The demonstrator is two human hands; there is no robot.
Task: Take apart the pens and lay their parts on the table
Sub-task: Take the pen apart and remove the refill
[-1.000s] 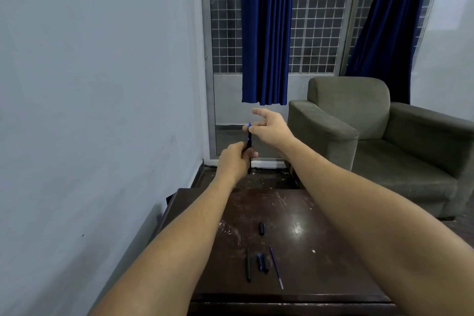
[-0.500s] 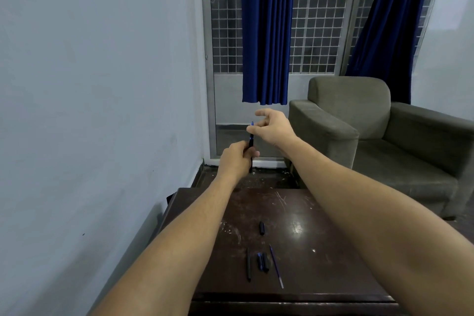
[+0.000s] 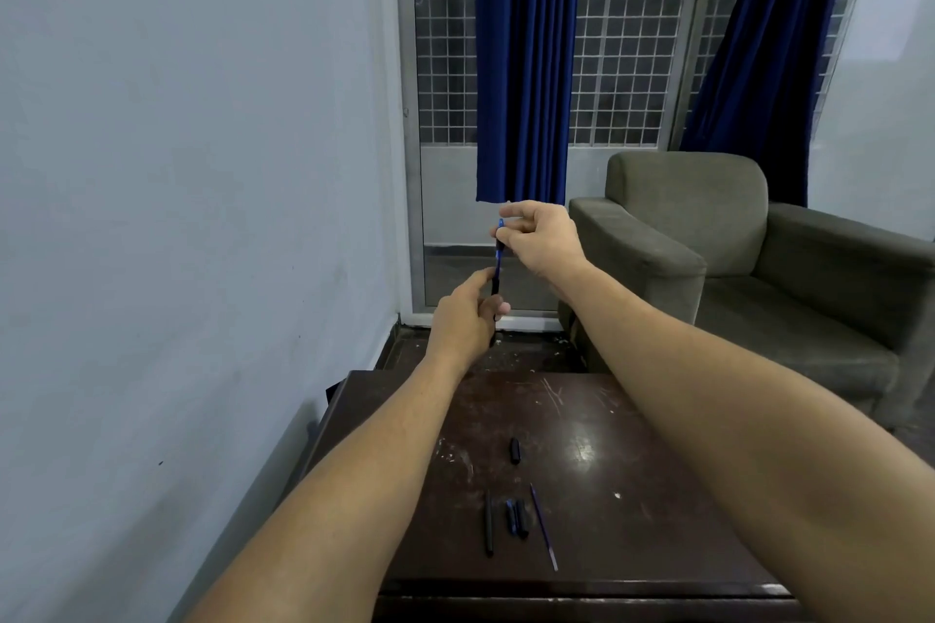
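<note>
A blue and black pen [image 3: 498, 268] stands nearly upright in the air, well above the far edge of the dark wooden table [image 3: 632, 511]. My left hand [image 3: 468, 319] grips its lower black barrel. My right hand [image 3: 539, 238] pinches its blue top end between thumb and fingers. On the table lie loose pen parts: a black barrel [image 3: 489, 524], two short blue and black pieces [image 3: 517, 518] side by side, a thin refill [image 3: 544, 526] and a small black cap [image 3: 514, 450].
A grey armchair [image 3: 733, 278] stands to the right beyond the table. A pale wall runs along the left. Blue curtains [image 3: 526, 56] hang over a barred window and door at the back.
My right hand has lifted slightly with the pen's blue top, and the gap between my two hands has grown a little. The parts on the table have not moved.
</note>
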